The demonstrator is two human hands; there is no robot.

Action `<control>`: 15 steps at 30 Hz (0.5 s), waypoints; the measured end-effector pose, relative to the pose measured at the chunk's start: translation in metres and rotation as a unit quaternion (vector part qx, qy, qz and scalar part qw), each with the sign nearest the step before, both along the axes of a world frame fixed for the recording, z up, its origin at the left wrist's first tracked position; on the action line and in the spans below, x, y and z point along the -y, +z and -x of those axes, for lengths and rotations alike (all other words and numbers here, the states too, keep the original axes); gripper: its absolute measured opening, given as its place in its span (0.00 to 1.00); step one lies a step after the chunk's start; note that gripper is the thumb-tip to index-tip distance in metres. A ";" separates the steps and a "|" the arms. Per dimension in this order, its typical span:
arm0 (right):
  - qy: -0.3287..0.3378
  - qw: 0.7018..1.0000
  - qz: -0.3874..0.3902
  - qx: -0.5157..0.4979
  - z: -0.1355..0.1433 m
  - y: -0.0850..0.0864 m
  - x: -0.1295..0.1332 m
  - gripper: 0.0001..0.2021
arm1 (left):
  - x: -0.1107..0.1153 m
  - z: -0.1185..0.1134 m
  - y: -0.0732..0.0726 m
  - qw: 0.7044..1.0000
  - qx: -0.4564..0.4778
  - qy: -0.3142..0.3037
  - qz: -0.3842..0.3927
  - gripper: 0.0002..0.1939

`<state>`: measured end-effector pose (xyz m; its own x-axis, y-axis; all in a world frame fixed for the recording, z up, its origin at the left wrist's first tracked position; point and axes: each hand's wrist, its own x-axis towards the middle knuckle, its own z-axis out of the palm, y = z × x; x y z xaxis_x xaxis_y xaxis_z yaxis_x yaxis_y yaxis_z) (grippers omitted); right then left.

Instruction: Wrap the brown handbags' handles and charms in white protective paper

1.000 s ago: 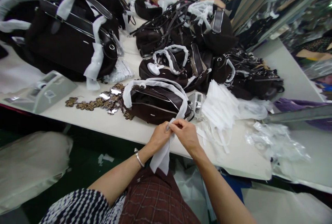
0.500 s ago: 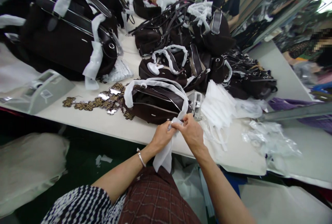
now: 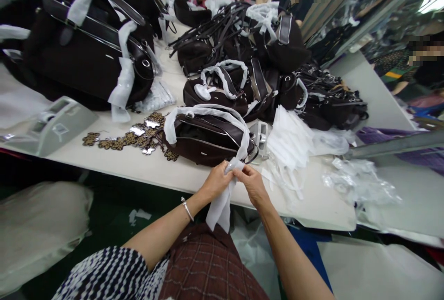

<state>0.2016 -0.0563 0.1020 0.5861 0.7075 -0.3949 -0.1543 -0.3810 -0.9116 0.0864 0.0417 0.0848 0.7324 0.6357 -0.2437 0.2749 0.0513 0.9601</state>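
A dark brown handbag [image 3: 194, 149] stands on the table in front of me, its top gaping. White wrapping paper [image 3: 222, 200] runs around its handle, and the loose tail hangs over the table's front edge. My left hand [image 3: 218, 179] pinches this paper at the bag's lower right front. Close beside it, my right hand [image 3: 252, 182] also has the paper between thumb and fingers. The fingertips of both hands almost meet on the strip. Just right of the bag sits a clear tape dispenser [image 3: 260, 135], partly hidden behind it.
Flower-shaped leopard-print tags [image 3: 137, 135] lie left of the bag. Larger wrapped bags [image 3: 86, 54] and another tape dispenser [image 3: 52, 126] are at the left. More handbags [image 3: 225, 91] pile up behind. White paper sheets [image 3: 289, 138] and clear plastic [image 3: 360, 184] lie right. Two people work across the table.
My right hand has moved slightly down, away from the bag's side, still gripping the paper. Across the table, the person in pink has raised both hands, and the other person has leaned in.
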 end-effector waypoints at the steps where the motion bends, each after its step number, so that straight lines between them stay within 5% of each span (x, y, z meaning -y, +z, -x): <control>1: -0.012 1.000 -0.007 -0.015 0.003 -0.001 -0.003 0.19 | 0.001 0.000 -0.001 1.000 -0.006 0.008 -0.005 0.09; 5: -0.057 0.996 -0.008 -0.074 0.008 -0.003 -0.011 0.18 | 0.006 -0.001 -0.004 0.998 -0.001 0.048 0.032 0.12; 10: -0.075 0.994 -0.013 -0.080 0.003 0.001 -0.016 0.17 | 0.009 0.005 0.003 0.984 0.077 0.014 0.163 0.26; 15: -0.094 0.993 -0.021 -0.062 0.005 0.002 -0.018 0.18 | 0.016 0.018 0.012 0.996 0.035 0.079 0.004 0.43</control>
<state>0.1965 -0.0385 0.1038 0.6578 0.6077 -0.4450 -0.3319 -0.2964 -0.8955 0.0687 0.0259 0.0967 0.6392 0.7421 -0.2017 0.1961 0.0963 0.9758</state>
